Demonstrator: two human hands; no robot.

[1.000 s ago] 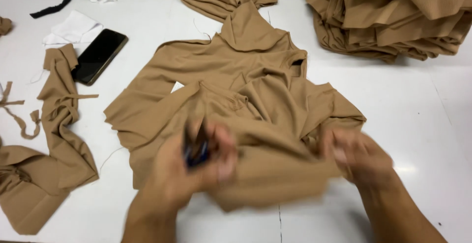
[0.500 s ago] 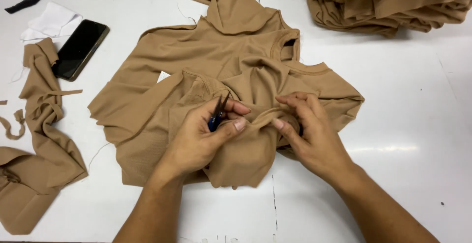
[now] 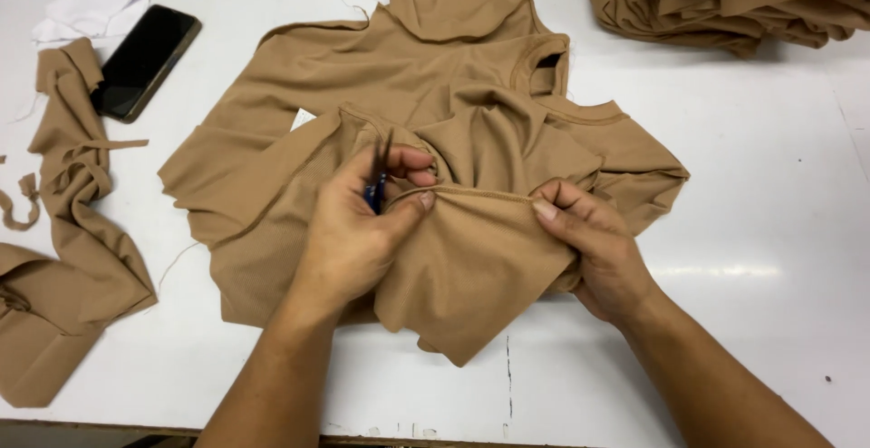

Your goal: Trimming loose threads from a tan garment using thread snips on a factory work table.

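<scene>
Since a moment ago the hands have drawn apart a little, stretching a stitched hem taut between them, and the view has come in closer. The white surface lies bare to the right of the work and along the near edge. A stack of folded tan cloth sits at the far right corner, well apart from the hands. The tan garment is spread in the middle, its lower part bunched up and lifted. Tan offcuts trail down the left edge. A dark phone lies far left beside a white scrap. The left hand has its fingers clenched on the hem and on a small blue-handled snipping tool, blades pointing up. The right hand pinches the hem's other end.
</scene>
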